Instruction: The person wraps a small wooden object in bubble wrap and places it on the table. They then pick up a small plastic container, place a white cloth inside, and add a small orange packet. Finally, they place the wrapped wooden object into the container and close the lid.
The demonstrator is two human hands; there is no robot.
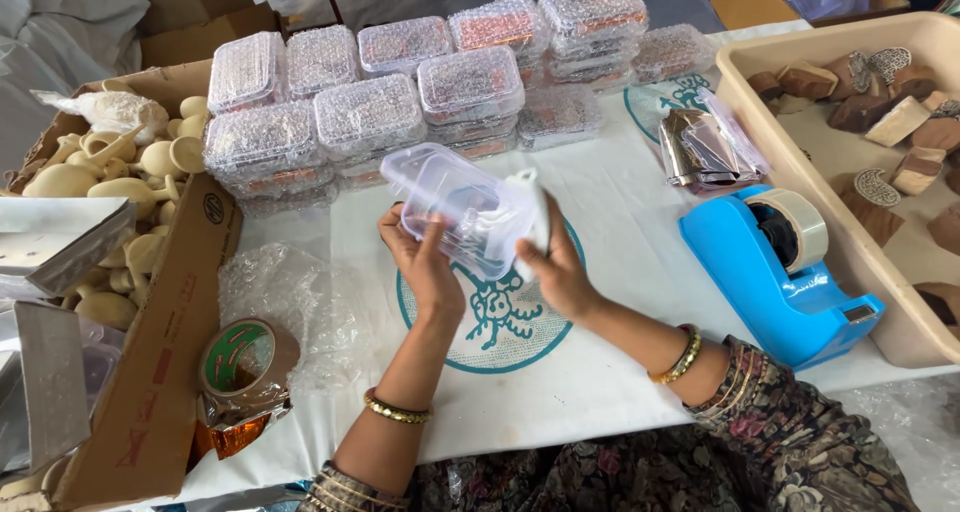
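Centre of frame: left hand [425, 262] grips the underside of an open clear plastic box [462, 210]; right hand [558, 267] pinches a white wrapped item [528, 217] at the box's right edge. Whether the item is fully seated inside cannot be determined. Upper centre: about a dozen closed boxes with bubble-wrapped contents [420, 82] stand stacked, judged complete. Remaining stock: cream wooden spoons in a cardboard carton [120, 172], left; carved wooden blocks in a beige tray [880, 92], upper right. Blue tape dispenser [775, 262] stands right of the hands, untouched

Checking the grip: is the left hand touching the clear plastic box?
Touching. The head view shows the left hand fingers wrapped against the clear plastic box.
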